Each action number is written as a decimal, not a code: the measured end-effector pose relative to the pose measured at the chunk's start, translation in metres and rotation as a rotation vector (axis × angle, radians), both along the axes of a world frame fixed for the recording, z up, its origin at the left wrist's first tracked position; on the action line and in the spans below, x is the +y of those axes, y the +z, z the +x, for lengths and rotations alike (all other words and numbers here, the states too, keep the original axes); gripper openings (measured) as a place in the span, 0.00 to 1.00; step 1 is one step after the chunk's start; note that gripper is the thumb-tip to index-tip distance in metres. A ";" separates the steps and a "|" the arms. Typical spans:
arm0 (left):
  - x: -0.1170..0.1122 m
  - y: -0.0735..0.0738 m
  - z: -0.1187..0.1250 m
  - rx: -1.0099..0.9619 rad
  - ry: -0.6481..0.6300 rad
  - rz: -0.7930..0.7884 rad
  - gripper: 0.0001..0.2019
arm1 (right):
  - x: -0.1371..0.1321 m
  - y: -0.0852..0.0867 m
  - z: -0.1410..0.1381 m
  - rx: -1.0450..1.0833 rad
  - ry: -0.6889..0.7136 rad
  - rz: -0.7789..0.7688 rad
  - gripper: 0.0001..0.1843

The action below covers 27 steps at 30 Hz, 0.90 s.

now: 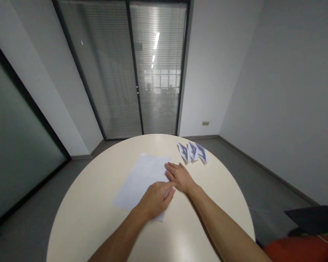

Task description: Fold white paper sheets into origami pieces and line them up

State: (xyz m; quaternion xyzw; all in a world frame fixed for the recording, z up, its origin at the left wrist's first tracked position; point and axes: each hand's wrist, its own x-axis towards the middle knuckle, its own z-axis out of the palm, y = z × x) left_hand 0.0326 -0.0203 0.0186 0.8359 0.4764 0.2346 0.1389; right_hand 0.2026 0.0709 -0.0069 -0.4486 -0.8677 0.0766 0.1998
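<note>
A white sheet of paper (138,178) lies on the round table, its right edge under and beside my hands. My left hand (157,198) is at the near right part of the sheet, thumb and forefinger closed about its edge, the other fingers curled. A corner of the paper shows below this hand. My right hand (180,177) lies flat at the sheet's right edge, fingers stretched out to the left and slightly apart. The fingertips of my left hand come close to the right palm; whether they touch cannot be made out.
Three folded paper pieces (192,151) with grey-blue patterns stand in a row near the far right rim of the cream table (90,203). Behind are glass panels with blinds (117,72). A red seat (300,249) and a dark flat object (314,218) sit at lower right.
</note>
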 end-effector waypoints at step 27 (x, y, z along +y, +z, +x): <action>0.032 -0.018 -0.058 0.282 0.253 -0.017 0.22 | 0.004 -0.005 0.009 -0.038 0.186 0.015 0.27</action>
